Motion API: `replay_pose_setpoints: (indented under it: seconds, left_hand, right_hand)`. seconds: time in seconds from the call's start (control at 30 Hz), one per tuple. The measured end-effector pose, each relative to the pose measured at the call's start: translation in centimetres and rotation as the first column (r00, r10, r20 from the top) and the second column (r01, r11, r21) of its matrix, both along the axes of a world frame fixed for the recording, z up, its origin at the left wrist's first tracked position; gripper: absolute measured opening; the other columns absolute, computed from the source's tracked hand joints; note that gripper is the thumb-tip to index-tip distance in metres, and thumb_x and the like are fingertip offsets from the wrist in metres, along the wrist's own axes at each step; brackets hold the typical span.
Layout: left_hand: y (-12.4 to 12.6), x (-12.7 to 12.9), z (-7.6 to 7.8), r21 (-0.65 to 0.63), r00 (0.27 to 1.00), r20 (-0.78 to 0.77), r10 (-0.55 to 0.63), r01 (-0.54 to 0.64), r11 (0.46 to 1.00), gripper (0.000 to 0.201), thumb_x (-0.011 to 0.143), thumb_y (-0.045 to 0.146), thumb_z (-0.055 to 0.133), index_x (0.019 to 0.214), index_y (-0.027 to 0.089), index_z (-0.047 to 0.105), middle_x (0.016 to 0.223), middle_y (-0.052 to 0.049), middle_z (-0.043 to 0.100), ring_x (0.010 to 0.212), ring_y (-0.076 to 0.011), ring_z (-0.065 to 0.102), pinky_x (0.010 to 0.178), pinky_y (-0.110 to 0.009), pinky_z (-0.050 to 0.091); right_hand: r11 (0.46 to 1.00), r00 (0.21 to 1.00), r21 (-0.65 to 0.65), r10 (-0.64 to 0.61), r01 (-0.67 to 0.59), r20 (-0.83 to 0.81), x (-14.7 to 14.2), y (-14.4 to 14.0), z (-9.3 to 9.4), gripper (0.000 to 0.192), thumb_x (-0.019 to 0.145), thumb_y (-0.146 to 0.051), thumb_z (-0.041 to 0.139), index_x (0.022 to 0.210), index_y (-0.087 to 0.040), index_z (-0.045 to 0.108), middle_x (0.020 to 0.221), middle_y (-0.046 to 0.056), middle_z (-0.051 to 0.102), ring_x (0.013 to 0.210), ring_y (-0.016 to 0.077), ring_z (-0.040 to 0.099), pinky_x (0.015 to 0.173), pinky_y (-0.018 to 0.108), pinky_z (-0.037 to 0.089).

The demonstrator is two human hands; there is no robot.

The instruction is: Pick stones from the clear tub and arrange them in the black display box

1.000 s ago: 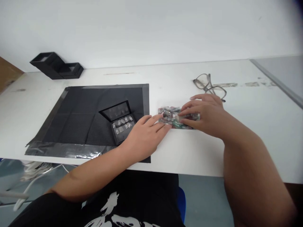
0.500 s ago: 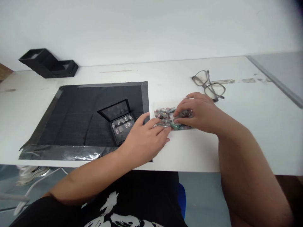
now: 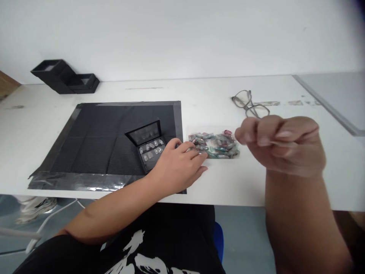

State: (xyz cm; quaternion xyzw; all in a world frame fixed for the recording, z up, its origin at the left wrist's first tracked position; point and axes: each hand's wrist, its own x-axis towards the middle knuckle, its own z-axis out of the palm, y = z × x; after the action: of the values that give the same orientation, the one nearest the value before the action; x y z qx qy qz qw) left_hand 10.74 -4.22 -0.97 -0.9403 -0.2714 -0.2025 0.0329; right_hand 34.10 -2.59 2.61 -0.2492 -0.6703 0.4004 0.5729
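Note:
A small clear bag [image 3: 216, 144] full of several coloured pieces lies on the white table [image 3: 234, 182], just right of a black mat [image 3: 97, 133]. My left hand [image 3: 176, 165] rests on the table with its fingertips pressing on the bag's left end. My right hand [image 3: 282, 146] is lifted off the table to the right of the bag, its fingers curled together; nothing shows between them. An open black case [image 3: 148, 146] with small pale pieces in slots sits on the mat beside my left hand.
A pair of glasses [image 3: 251, 104] lies behind the bag. Black open boxes [image 3: 65, 78] stand at the far left by the wall. A grey panel [image 3: 336, 95] lies at the right end of the table.
My right hand has lifted off the bag and pulled back to the right with its fingers closed. The left hand stays at the bag's left end.

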Motion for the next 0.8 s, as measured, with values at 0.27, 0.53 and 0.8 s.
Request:
replay_pose_setpoints:
  seconds: [0.27,0.53,0.8]
  left_hand:
    - [0.0,0.1,0.2,-0.091,0.995,0.101,0.015,-0.006,0.996,0.056,0.1,0.059,0.034,0.112,0.016,0.067,0.097,-0.006,0.075,0.1,-0.0215,0.064,0.088,-0.04,0.04]
    - [-0.3,-0.3,1.3,-0.054,0.89,0.454,0.031,-0.007,0.999,0.047,0.097,0.05,0.033,0.11,0.016,0.062,0.099,-0.009,0.066,0.087,-0.0167,0.062,0.069,-0.031,0.05]
    - [-1.8,-6.7,2.8,0.056,0.886,0.455,-0.088,0.07,0.996,0.026,0.091,0.051,0.05,0.101,0.032,0.065,0.08,-0.001,0.069,0.061,-0.0126,0.06,0.059,-0.031,0.056]
  right_hand:
    - [0.965,0.963,-0.023,0.259,-0.261,-0.072,-4.5,-2.0,1.6,0.018,0.087,-0.037,0.068,0.101,-0.046,0.076,0.076,-0.005,0.075,0.035,0.0051,0.049,0.032,0.019,0.043]
    - [0.994,0.994,0.051,0.099,-0.101,0.042,-7.2,-3.8,2.9,0.016,0.085,-0.031,0.072,0.097,-0.039,0.079,0.072,0.001,0.073,0.048,0.0147,0.061,0.041,0.03,0.052]
    - [0.97,0.969,0.222,-0.141,0.095,0.204,-9.6,-5.8,2.2,0.041,0.081,-0.009,0.069,0.109,-0.038,0.076,0.091,0.0,0.078,0.061,0.0181,0.069,0.042,0.031,0.055]
